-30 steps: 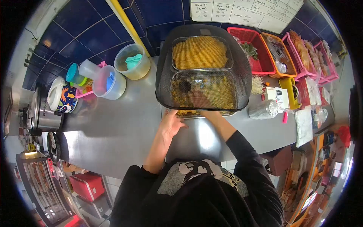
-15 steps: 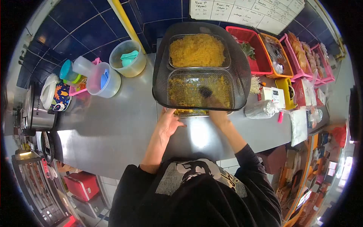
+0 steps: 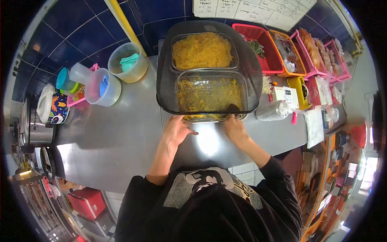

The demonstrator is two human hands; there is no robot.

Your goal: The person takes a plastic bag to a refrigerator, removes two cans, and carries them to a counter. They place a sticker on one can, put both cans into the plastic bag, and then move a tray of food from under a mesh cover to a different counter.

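Observation:
A black mesh food cover [image 3: 250, 76] stands over two metal trays of yellow food. The far tray holds a heaped yellow mound [image 3: 202, 51]. In the near tray [image 3: 209, 119] lies a looser yellow mix, its front edge showing below the cover's rim. My left hand [image 3: 176, 132] holds the cover's front rim with its fingers, thumb sticking out to the right. My right hand [image 3: 237, 131] is closed at the near tray's front right edge. From its fingertips a dark utensil [image 3: 232, 108] reaches under the mesh; its exact kind is blurred.
Plastic tubs [image 3: 128, 62] and a patterned container [image 3: 57, 105] stand left beside a steel cooker [image 3: 38, 131]. At right are a red basket [image 3: 268, 60], an orange tray [image 3: 288, 52], pink baskets [image 3: 318, 60], a yellow tray [image 3: 297, 90] and a wrapped silvery roll [image 3: 273, 111].
My right hand has drawn back from under the cover toward me, and the dark utensil has moved right and nearer. My left hand keeps its hold on the rim. The view has shifted slightly.

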